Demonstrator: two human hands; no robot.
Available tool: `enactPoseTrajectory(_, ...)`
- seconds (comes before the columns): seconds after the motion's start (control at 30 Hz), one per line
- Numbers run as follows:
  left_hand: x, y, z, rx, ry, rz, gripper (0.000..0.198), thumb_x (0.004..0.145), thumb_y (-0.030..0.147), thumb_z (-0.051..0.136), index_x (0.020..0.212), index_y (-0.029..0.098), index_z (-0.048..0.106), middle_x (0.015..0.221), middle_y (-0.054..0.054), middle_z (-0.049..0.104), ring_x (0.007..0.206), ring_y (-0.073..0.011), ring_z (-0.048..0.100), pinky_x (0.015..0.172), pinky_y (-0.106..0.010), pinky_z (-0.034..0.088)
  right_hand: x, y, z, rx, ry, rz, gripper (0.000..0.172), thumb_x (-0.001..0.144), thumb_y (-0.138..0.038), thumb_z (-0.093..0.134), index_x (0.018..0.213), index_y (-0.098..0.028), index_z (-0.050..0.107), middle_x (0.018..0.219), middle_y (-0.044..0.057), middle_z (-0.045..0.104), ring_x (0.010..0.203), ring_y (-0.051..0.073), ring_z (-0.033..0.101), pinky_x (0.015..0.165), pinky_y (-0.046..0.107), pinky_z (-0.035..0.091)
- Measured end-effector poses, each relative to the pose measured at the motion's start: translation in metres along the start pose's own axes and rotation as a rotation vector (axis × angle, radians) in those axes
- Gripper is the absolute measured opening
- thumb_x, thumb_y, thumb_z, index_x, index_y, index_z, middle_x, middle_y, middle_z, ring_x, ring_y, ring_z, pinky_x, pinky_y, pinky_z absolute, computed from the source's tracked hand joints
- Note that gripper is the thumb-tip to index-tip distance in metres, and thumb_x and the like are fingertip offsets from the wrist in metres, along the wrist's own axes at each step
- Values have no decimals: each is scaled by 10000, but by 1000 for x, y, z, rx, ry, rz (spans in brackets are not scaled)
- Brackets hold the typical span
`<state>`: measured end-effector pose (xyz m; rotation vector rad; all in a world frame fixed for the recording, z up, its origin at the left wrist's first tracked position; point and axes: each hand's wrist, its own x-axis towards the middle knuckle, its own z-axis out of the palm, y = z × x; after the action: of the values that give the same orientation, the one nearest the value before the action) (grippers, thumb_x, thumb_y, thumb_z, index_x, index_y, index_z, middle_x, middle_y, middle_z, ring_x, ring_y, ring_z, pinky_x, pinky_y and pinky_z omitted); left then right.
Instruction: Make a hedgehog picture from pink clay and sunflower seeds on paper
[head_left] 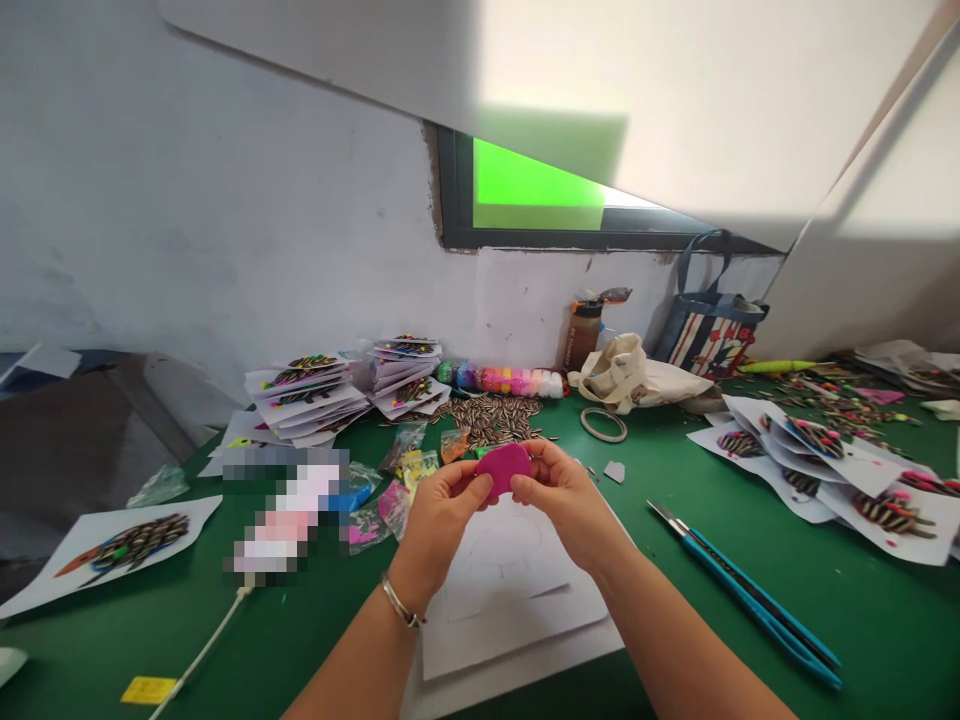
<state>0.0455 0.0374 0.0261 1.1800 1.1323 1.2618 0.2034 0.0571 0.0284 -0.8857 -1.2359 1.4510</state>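
Both my hands hold a flat magenta piece of clay above a white sheet of paper with a faint pencil outline. My left hand, with a silver bangle at the wrist, pinches the piece's left edge. My right hand pinches its right edge. The fingers of both hands are closed on it. A heap of striped sunflower seeds lies just beyond the hands.
Stacks of finished seed pictures sit at the back left, more lie at the right. Blue tweezers or a cutter lie right of the paper. A row of clay tubs, a tape ring, bags and a bottle line the wall.
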Motion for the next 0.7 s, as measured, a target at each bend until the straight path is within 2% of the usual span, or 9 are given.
enactPoseTrajectory(0.1,0,-1,0,5,-18,2,305,776,366,647,973,137,687,857,-78,698,766,-166,600,724,-286,476,1,-2,-4,-21,-43,80,362,734,-275,684,1071,-189,585,756,16,628,677,135,545,590,257,397)
enactPoseTrajectory(0.27,1,-1,-1,36,-10,32,268,771,346,648,950,153,698,845,-66,696,770,-170,601,726,-287,472,1,2,-7,32,-17,139,343,753,-377,679,1030,-189,602,887,52,632,741,149,561,571,245,403)
enactPoseTrajectory(0.43,0,-1,-1,56,-30,-16,363,776,429,638,984,137,691,861,-93,697,773,-189,610,717,-311,478,3,2,-7,92,33,87,260,761,-388,662,907,-174,635,830,29,628,669,116,535,620,259,418)
enactPoseTrajectory(0.53,-1,0,0,32,-34,-51,437,749,442,672,1079,156,658,1054,-120,680,933,-230,616,786,-326,479,2,-1,-5,-11,63,35,200,723,-339,690,825,-172,647,751,13,637,642,121,535,608,265,407)
enactPoseTrajectory(0.63,-1,1,1,9,29,-28,522,695,391,739,1162,194,613,1243,-115,601,1101,-248,560,872,-331,464,-1,-4,-2,-50,15,21,158,733,-319,673,796,-176,650,690,5,643,627,133,565,621,281,419)
enactPoseTrajectory(0.7,-2,3,1,25,31,-20,449,708,374,727,1103,177,643,1148,-116,654,1023,-240,602,844,-332,479,-3,-3,0,-75,-35,20,139,750,-307,655,784,-173,642,688,15,657,639,147,591,645,299,436)
